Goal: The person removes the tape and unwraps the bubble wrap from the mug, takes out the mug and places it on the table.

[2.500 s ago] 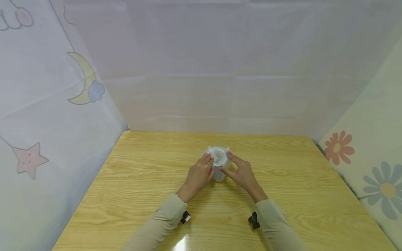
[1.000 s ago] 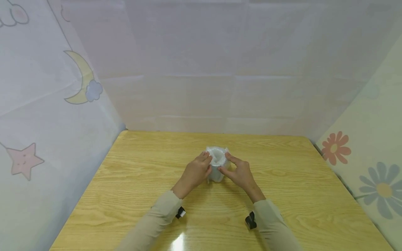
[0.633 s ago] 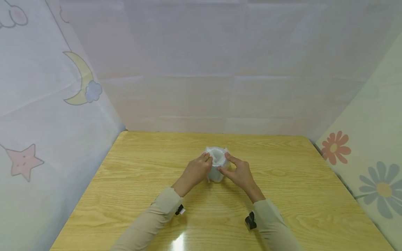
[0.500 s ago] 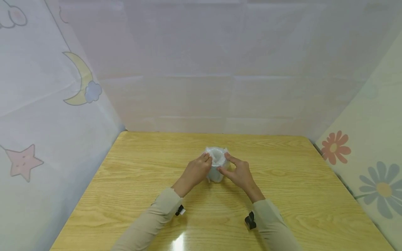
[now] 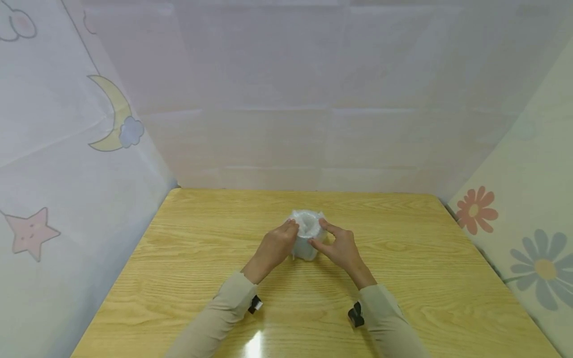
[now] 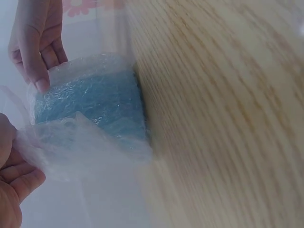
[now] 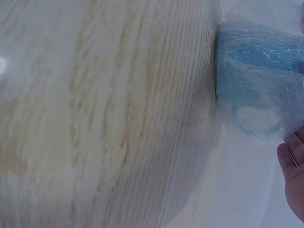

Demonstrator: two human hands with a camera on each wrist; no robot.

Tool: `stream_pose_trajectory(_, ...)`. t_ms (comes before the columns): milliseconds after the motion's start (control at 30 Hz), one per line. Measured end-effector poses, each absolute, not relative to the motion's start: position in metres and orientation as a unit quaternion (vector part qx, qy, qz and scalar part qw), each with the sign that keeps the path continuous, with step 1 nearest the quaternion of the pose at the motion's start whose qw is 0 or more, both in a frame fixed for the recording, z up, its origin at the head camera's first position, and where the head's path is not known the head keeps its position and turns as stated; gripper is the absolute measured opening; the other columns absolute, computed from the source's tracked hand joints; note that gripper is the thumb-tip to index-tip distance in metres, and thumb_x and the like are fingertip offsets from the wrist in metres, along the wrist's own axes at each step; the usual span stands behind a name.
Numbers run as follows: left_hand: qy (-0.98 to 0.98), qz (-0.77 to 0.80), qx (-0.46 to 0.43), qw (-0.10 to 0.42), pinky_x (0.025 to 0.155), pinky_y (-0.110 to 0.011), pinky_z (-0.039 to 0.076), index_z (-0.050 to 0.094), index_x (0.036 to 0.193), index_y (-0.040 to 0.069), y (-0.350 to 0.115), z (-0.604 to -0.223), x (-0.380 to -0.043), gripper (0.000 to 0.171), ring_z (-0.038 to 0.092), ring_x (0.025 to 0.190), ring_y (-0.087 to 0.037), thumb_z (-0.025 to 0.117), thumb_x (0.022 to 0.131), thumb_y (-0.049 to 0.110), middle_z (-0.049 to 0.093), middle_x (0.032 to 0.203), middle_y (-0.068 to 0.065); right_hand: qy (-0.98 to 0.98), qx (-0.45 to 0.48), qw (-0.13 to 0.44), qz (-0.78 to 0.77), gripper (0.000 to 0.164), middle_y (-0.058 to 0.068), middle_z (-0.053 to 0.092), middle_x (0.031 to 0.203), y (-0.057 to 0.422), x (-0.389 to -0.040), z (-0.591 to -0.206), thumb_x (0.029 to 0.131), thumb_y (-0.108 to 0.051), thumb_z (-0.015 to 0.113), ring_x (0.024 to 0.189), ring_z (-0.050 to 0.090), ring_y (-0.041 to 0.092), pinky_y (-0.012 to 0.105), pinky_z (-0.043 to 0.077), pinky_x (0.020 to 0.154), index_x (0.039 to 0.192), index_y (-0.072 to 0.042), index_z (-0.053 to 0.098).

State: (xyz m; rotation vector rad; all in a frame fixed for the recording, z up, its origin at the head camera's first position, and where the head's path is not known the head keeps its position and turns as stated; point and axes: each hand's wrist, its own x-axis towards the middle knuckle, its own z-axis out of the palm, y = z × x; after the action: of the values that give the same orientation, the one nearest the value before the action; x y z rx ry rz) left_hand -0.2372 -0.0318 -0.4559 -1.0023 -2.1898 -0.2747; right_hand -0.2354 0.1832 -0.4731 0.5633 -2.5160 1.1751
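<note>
A blue cup-shaped thing (image 6: pixel 99 99) stands on the wooden table, wrapped in clear bubble wrap (image 5: pixel 306 248). The wrap bunches around a round hollow at the top. My left hand (image 5: pixel 276 244) is at its left side, pinching a loose edge of the bubble wrap between thumb and fingers; in the left wrist view that flap lifts away from the blue side. On the right, my right hand (image 5: pixel 342 247) grips the top rim with thumb in front and fingers behind. A pale oval ringed in blue (image 7: pixel 256 118) shows through the wrap in the right wrist view.
The wood-grain table (image 5: pixel 215 223) reaches to a pale back sheet (image 5: pixel 277 139). Printed sheets with a moon (image 5: pixel 117 112) and flowers (image 5: pixel 478 210) stand at either side. Small black devices (image 5: pixel 356 314) hang at both sleeves.
My left hand, earlier lying over the wrap's left side, has shifted left and draws a flap of bubble wrap outward. My right hand keeps its grip on the rim. The view has turned slightly.
</note>
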Motion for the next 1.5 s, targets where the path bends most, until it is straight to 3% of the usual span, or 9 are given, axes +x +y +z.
stream_pose_trajectory(533, -0.823, -0.309, -0.356, 0.316, 0.053, -0.02, 0.052, 0.065, 0.098, -0.005, -0.038, -0.459, -0.239, 0.007, 0.063, 0.06, -0.013, 0.063, 0.092, -0.003, 0.07, 0.085, -0.014, -0.88, 0.202, 0.162, 0.397, 0.063, 0.02, 0.054, 0.128, 0.182, -0.235, -0.474, 0.08, -0.024, 0.082, 0.102, 0.063, 0.034, 0.049, 0.048, 0.092, 0.127, 0.009, 0.056)
stream_pose_trajectory(600, -0.828, -0.298, -0.361, 0.308, 0.055, -0.02, 0.052, 0.065, 0.099, -0.005, -0.038, -0.457, -0.24, 0.008, 0.061, 0.059, -0.012, 0.064, 0.092, -0.002, 0.07, 0.086, -0.013, -0.881, 0.202, 0.162, 0.397, 0.063, 0.02, 0.054, 0.128, 0.182, -0.235, -0.474, 0.08, -0.024, 0.082, 0.096, 0.064, 0.03, 0.049, 0.049, 0.092, 0.127, 0.009, 0.056)
stream_pose_trajectory(700, -0.833, -0.271, -0.379, 0.3, 0.055, -0.019, 0.051, 0.063, 0.101, -0.004, -0.039, -0.453, -0.24, 0.013, 0.057, 0.058, -0.01, 0.066, 0.089, -0.003, 0.07, 0.088, -0.012, -0.879, 0.201, 0.159, 0.402, 0.062, 0.02, 0.054, 0.128, 0.182, -0.236, -0.475, 0.08, -0.023, 0.082, 0.063, 0.059, 0.016, 0.048, 0.051, 0.089, 0.127, 0.009, 0.056)
stream_pose_trajectory(833, -0.831, -0.219, -0.418, 0.295, 0.062, -0.02, 0.054, 0.06, 0.103, -0.004, -0.041, -0.448, -0.239, 0.022, 0.067, 0.076, -0.016, 0.07, 0.083, -0.005, 0.069, 0.097, -0.012, -0.878, 0.199, 0.152, 0.407, 0.063, 0.022, 0.052, 0.128, 0.183, -0.235, -0.476, 0.081, -0.023, 0.082, 0.04, 0.016, 0.001, 0.047, 0.054, 0.078, 0.127, 0.01, 0.055)
stream_pose_trajectory(967, -0.836, -0.147, -0.442, 0.291, 0.084, -0.025, 0.053, 0.067, 0.095, 0.001, -0.042, -0.446, -0.236, 0.016, 0.062, 0.11, -0.027, 0.074, 0.081, -0.004, 0.065, 0.116, -0.016, -0.876, 0.203, 0.153, 0.41, 0.063, 0.023, 0.052, 0.128, 0.183, -0.235, -0.476, 0.081, -0.022, 0.082, 0.037, 0.014, 0.0, 0.046, 0.055, 0.075, 0.128, 0.01, 0.055)
stream_pose_trajectory(1067, -0.844, -0.104, -0.441, 0.286, 0.093, -0.028, 0.048, 0.072, 0.096, 0.004, -0.042, -0.445, -0.235, 0.015, 0.059, 0.115, -0.027, 0.074, 0.082, -0.001, 0.062, 0.124, -0.018, -0.875, 0.206, 0.157, 0.409, 0.062, 0.022, 0.053, 0.128, 0.184, -0.235, -0.476, 0.081, -0.022, 0.082, 0.045, 0.047, 0.008, 0.047, 0.054, 0.084, 0.127, 0.01, 0.055)
stream_pose_trajectory(1133, -0.852, -0.086, -0.434, 0.281, 0.095, -0.03, 0.047, 0.073, 0.101, 0.004, -0.041, -0.444, -0.234, 0.018, 0.059, 0.116, -0.027, 0.073, 0.084, 0.001, 0.061, 0.125, -0.018, -0.875, 0.206, 0.157, 0.408, 0.062, 0.021, 0.053, 0.128, 0.184, -0.236, -0.476, 0.08, -0.022, 0.082, 0.073, 0.067, 0.023, 0.048, 0.051, 0.089, 0.127, 0.01, 0.056)
stream_pose_trajectory(1233, -0.863, -0.067, -0.424, 0.266, 0.096, -0.032, 0.046, 0.072, 0.108, 0.003, -0.038, -0.444, -0.233, 0.021, 0.058, 0.117, -0.027, 0.072, 0.087, 0.005, 0.061, 0.125, -0.017, -0.878, 0.203, 0.157, 0.405, 0.063, 0.02, 0.054, 0.128, 0.184, -0.236, -0.476, 0.08, -0.024, 0.082, 0.115, 0.055, 0.036, 0.048, 0.048, 0.093, 0.127, 0.009, 0.057)
stream_pose_trajectory(1500, -0.876, -0.078, -0.405, 0.25, 0.092, -0.03, 0.049, 0.07, 0.111, 0.001, -0.033, -0.446, -0.234, 0.023, 0.059, 0.115, -0.027, 0.071, 0.088, 0.004, 0.064, 0.121, -0.014, -0.88, 0.199, 0.154, 0.404, 0.062, 0.019, 0.055, 0.129, 0.185, -0.238, -0.478, 0.08, -0.024, 0.082, 0.116, 0.054, 0.036, 0.048, 0.048, 0.093, 0.127, 0.008, 0.057)
